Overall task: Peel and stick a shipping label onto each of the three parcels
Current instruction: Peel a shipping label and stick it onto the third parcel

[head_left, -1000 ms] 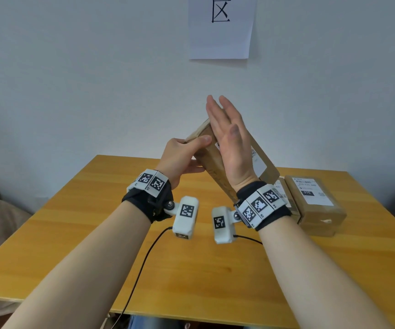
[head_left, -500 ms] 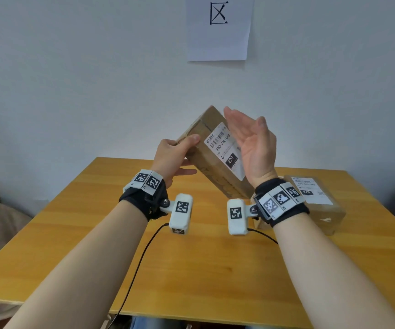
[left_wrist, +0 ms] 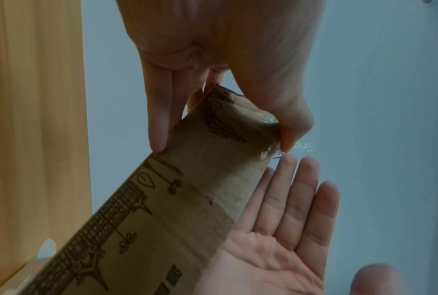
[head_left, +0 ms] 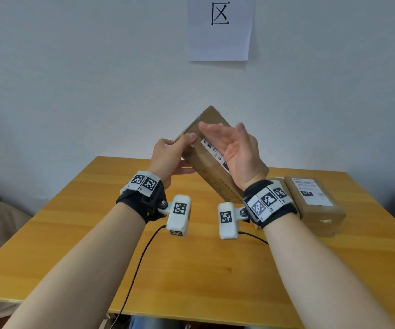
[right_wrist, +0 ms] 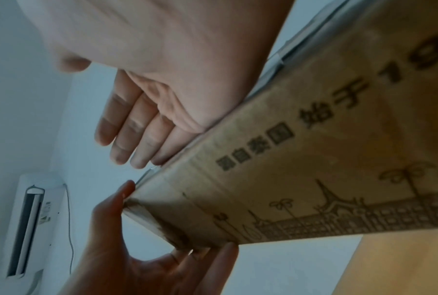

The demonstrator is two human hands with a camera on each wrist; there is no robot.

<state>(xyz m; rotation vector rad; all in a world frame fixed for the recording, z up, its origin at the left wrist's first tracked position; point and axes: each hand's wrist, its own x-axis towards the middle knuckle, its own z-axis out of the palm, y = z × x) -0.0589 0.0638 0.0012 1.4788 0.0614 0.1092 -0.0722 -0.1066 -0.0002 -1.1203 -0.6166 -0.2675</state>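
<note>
Tilted cardboard parcel (head_left: 203,162) held aloft at frame centre, above wooden table (head_left: 191,269). Left hand (head_left: 168,157) gripping its upper end, thumb on top face, fingers curled beneath. Right hand (head_left: 236,150) flat, fingers straight and together, laid over white shipping label (head_left: 212,149). Two labelled parcels (head_left: 315,203) resting at right of frame.

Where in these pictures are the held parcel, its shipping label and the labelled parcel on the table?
held parcel (head_left: 212,173): head view, bare cardboard side.
shipping label (head_left: 212,148): head view, printed white face.
labelled parcel on the table (head_left: 323,211): head view, brown front edge.
</note>
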